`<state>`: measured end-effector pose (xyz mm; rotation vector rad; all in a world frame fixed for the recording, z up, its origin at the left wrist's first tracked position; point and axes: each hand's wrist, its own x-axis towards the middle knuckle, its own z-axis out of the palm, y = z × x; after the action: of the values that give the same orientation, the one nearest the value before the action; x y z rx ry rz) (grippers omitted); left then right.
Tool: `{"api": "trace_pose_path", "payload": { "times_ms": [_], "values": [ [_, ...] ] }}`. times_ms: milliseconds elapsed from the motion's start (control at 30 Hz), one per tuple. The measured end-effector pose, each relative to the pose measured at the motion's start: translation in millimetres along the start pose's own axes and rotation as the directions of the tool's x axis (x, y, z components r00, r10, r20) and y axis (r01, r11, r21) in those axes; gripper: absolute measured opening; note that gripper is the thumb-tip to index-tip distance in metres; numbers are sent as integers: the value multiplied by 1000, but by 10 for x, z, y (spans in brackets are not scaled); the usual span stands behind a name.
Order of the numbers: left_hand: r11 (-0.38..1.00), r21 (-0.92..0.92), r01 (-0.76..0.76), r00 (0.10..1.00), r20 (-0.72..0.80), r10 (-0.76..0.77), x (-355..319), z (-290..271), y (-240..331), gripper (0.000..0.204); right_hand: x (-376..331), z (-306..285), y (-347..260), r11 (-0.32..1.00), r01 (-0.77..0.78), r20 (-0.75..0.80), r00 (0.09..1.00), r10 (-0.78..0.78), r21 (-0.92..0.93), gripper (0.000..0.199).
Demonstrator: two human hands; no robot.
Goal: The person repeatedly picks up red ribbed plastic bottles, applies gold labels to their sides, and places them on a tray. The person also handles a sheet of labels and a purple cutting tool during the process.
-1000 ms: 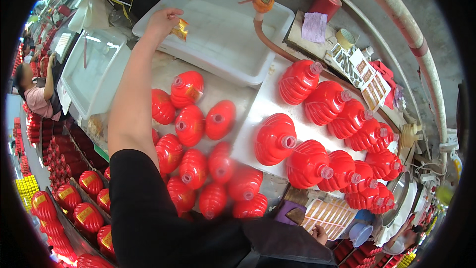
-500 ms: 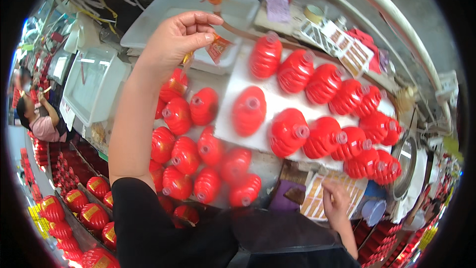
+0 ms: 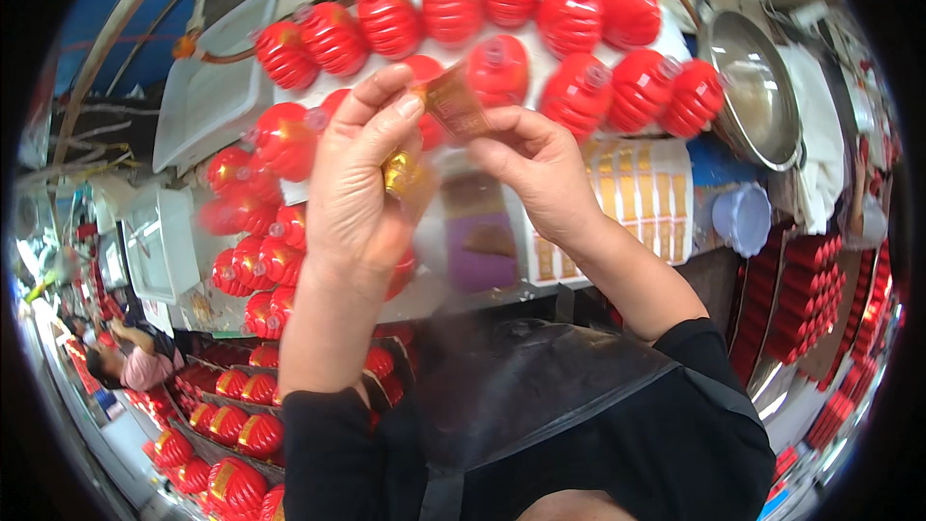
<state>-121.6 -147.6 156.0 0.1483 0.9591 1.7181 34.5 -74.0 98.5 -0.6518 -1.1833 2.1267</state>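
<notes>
In front of my chest, a small red-and-gold label point(image 3: 455, 106) is held between both hands over the bench. My left hand point(image 3: 359, 169) pinches its left edge between thumb and forefinger. Shiny gold pieces point(image 3: 397, 174) stick out of the same hand's palm side. My right hand point(image 3: 542, 174) has thumb and fingers closed at the label's right lower corner. Behind the hands, glossy red ribbed lantern-shaped bottles point(image 3: 497, 70) with clear necks stand in rows on a white board point(image 3: 540, 63). To the right below lies a sheet of gold labels point(image 3: 666, 198).
A purple pad point(image 3: 482, 260) lies near the bench's front edge. At right are a lavender tub point(image 3: 743, 219) and a large metal bowl point(image 3: 752, 77). Clear plastic bins point(image 3: 164, 243) sit at left. Racks of red bottles point(image 3: 231, 425) stand below left, where another person point(image 3: 145, 367) works.
My view has turned to the right. My right hand has come up from beside the label sheet to the label in my left hand, which has drawn in closer.
</notes>
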Motion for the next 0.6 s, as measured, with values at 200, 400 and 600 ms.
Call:
{"api": "trace_pose_path", "payload": {
  "times_ms": [200,400,600],
  "values": [
    [978,-23,209,967,-143,-210,-213,378,-1284,32,-913,-1184,-171,989,-141,-263,957,123,-51,20],
    [807,214,550,832,-216,-511,-383,332,-2552,27,-1641,-2273,-219,749,-377,-406,900,159,-544,16],
    [361,933,3,899,155,-409,-216,257,-3369,22,-1519,-3327,-290,-2,-91,-90,993,-82,-996,12]
  ]
}}
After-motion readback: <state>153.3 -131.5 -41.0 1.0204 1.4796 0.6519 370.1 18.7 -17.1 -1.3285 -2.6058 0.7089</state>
